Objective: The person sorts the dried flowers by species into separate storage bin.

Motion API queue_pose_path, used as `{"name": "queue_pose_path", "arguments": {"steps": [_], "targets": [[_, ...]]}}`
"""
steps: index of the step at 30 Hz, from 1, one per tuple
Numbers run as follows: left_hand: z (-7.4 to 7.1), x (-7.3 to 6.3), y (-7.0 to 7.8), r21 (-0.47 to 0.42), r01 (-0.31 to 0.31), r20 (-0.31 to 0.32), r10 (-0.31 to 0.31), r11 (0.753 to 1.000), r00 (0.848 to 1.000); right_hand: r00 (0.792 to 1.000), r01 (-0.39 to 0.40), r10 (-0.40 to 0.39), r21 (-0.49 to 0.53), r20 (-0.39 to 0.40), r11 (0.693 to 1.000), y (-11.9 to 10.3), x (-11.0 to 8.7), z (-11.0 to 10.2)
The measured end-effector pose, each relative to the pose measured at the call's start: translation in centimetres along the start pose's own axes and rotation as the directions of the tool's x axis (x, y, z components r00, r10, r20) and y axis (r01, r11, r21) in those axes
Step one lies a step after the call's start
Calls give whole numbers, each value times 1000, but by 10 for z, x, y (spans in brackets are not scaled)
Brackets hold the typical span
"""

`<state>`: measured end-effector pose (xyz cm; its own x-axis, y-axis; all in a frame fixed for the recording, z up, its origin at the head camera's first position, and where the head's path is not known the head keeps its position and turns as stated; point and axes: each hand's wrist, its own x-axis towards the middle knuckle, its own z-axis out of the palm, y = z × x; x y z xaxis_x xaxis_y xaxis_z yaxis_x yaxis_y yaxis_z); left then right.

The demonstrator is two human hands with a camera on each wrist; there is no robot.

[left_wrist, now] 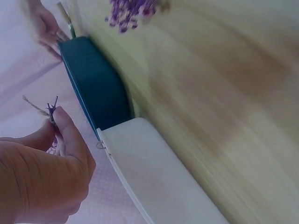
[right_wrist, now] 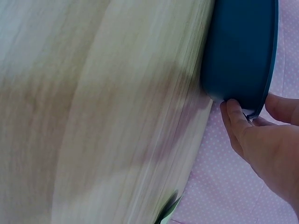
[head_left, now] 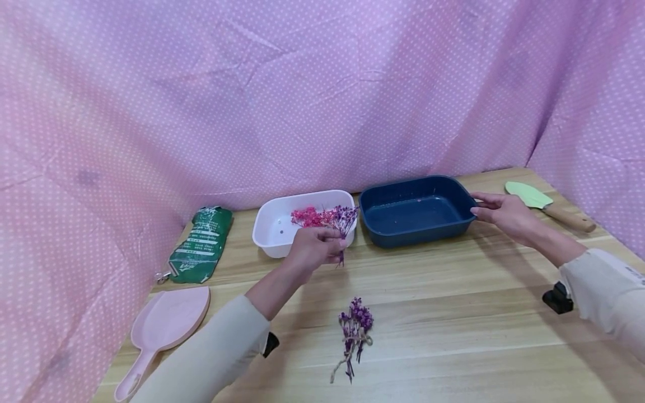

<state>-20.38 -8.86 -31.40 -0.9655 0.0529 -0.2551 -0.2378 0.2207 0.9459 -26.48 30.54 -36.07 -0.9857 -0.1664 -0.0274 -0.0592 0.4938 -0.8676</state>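
My left hand pinches the stems of a small bunch of purple dried flowers between thumb and fingers, at the front right of the white plastic basin. Inside that basin lie pink-red dried flowers. From the left wrist view, cut stem ends and a bit of twine poke out past my fingertips. My right hand grips the right end of the dark blue basin, thumb at the rim and fingers against the outer wall. Few specks show in the blue basin.
A second purple bunch tied with twine lies on the wooden table at the front middle. On the left are a green bag and a pink scoop. A green trowel with a wooden handle rests at the right. Pink dotted cloth hangs behind.
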Motion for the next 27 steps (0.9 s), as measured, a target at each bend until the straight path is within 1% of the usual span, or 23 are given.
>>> {"name": "queue_pose_path", "arguments": {"steps": [4,10,14,17,22,27], "targets": [[11,16,8,-19,14,2,-14,1000,1000,1000,-10,10,4,12,1000,0,0,-1],[26,33,22,-31,44,-15,-44,999,999,1000,-2,2,-30,7,1000,-1,-1,-3],[35,43,30,-35,37,-13,-38,999,999,1000,4,-4,-24,2,1000,-1,-1,-3],[40,50,37,-17,38,-21,-38,999,999,1000,8,-8,-26,-6,1000,-1,-1,-3],[47,59,45,7,76,-45,-76,997,996,1000,8,-8,-41,-8,999,0,1,-2],[51,66,47,-46,105,-34,-107,993,994,1000,-5,5,-51,4,999,-1,1,-1]]}}
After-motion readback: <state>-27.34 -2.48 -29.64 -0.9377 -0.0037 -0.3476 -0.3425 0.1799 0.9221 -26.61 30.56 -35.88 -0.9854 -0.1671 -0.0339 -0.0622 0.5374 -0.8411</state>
